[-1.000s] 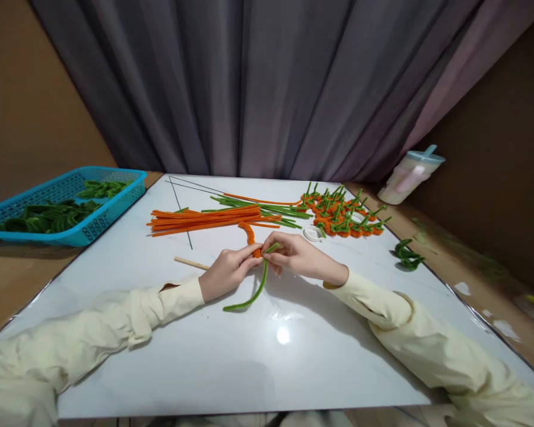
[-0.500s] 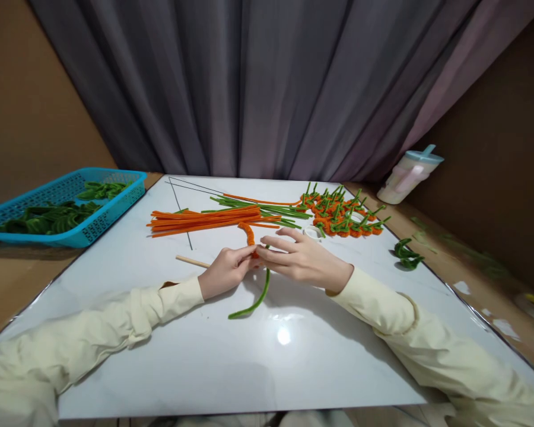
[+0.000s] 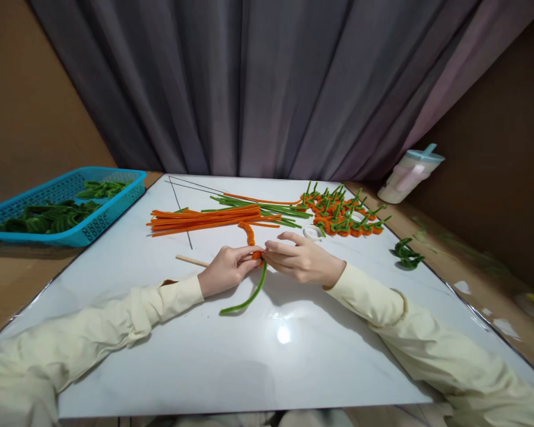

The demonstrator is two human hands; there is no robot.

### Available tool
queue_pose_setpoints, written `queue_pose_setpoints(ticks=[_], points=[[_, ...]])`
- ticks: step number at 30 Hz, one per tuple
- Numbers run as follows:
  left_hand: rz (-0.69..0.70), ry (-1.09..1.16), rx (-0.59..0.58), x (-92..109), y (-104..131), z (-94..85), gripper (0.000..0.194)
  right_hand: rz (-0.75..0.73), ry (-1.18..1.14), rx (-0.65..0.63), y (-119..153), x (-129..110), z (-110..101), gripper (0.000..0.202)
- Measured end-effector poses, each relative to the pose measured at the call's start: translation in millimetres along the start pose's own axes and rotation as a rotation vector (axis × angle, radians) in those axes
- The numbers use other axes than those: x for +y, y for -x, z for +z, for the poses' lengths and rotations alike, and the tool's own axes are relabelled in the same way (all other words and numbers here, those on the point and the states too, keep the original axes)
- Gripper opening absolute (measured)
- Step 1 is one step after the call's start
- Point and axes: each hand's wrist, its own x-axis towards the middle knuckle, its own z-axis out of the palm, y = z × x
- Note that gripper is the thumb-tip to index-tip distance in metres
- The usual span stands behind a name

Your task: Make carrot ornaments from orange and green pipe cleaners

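Note:
My left hand (image 3: 228, 270) pinches a coiled orange pipe cleaner piece (image 3: 248, 232) between thumb and fingers; its upper end curves up and to the left. From the same spot a green pipe cleaner (image 3: 250, 300) hangs down and bends left above the white table. My right hand (image 3: 300, 259) is closed at the fingertips against the right side of the piece, where the green strand meets it; what exactly those tips grip is too small to tell. A wooden stick (image 3: 191, 260) lies just left of my left hand, its right end hidden.
Behind the hands lie orange pipe cleaners (image 3: 204, 220), green ones (image 3: 276, 208) and a white ring (image 3: 312, 232). Finished orange-green pieces (image 3: 338, 213) stand back right. A blue basket (image 3: 89, 228) is left, curled green pieces (image 3: 408, 255) and a cup (image 3: 404, 176) right.
My right hand has dropped slightly, with its fingers drawn closer together. The green strand's loose end has swung left and a little up. My left hand has barely moved.

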Motion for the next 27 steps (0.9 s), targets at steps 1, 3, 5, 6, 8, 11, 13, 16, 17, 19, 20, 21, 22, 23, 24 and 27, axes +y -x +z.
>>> queue_pose_setpoints(ticks=[1, 3, 5, 6, 8, 11, 13, 16, 17, 19, 20, 21, 22, 23, 24, 27], points=[[0.003, -0.004, 0.0, 0, 0, 0.0, 0.029, 0.003, -0.002, -0.007, 0, 0, 1, 0.03], [0.002, -0.015, -0.004, 0, 0, -0.1, 0.029, 0.016, -0.028, -0.033, 1, 0, 3, 0.029], [-0.006, -0.032, -0.004, 0, 0, -0.2, 0.029, 0.07, -0.122, -0.07, 0, 1, 4, 0.028], [-0.012, -0.045, -0.002, 0, 0, -0.2, 0.029, 0.121, -0.199, -0.088, 0, 1, 5, 0.027], [-0.023, -0.069, -0.004, 2, 1, -0.3, 0.03, 0.256, -0.387, -0.115, 0, 3, 4, 0.026], [-0.029, -0.101, -0.021, 5, 1, -0.7, 0.032, 0.488, -0.619, -0.136, -2, 2, 4, 0.022], [-0.034, -0.109, -0.028, 7, 1, -1.1, 0.034, 0.623, -0.672, -0.167, -4, 0, 4, 0.016], [-0.055, -0.091, -0.031, 8, 0, -1.2, 0.038, 0.731, -0.651, -0.243, -9, -4, 4, 0.01], [-0.06, -0.08, -0.032, 8, 0, -1.0, 0.04, 0.744, -0.65, -0.263, -10, -5, 3, 0.009], [-0.062, -0.053, -0.036, 7, 0, -0.5, 0.041, 0.766, -0.668, -0.282, -13, -6, 2, 0.01], [-0.06, -0.037, -0.036, 7, 0, -0.3, 0.041, 0.78, -0.683, -0.282, -14, -6, 1, 0.01], [-0.058, -0.021, -0.035, 6, 0, 0.0, 0.04, 0.796, -0.697, -0.278, -15, -7, 0, 0.009], [-0.056, -0.006, -0.034, 6, 0, 0.2, 0.038, 0.813, -0.711, -0.271, -15, -7, -1, 0.009], [-0.052, 0.005, -0.036, 6, 1, 0.3, 0.036, 0.827, -0.728, -0.264, -16, -7, -2, 0.008], [-0.046, 0.009, -0.039, 6, 1, 0.3, 0.034, 0.835, -0.745, -0.256, -16, -7, -2, 0.007], [-0.025, -0.019, -0.047, 7, 1, -0.3, 0.029, 0.818, -0.764, -0.235, -16, -7, -1, 0.01]])
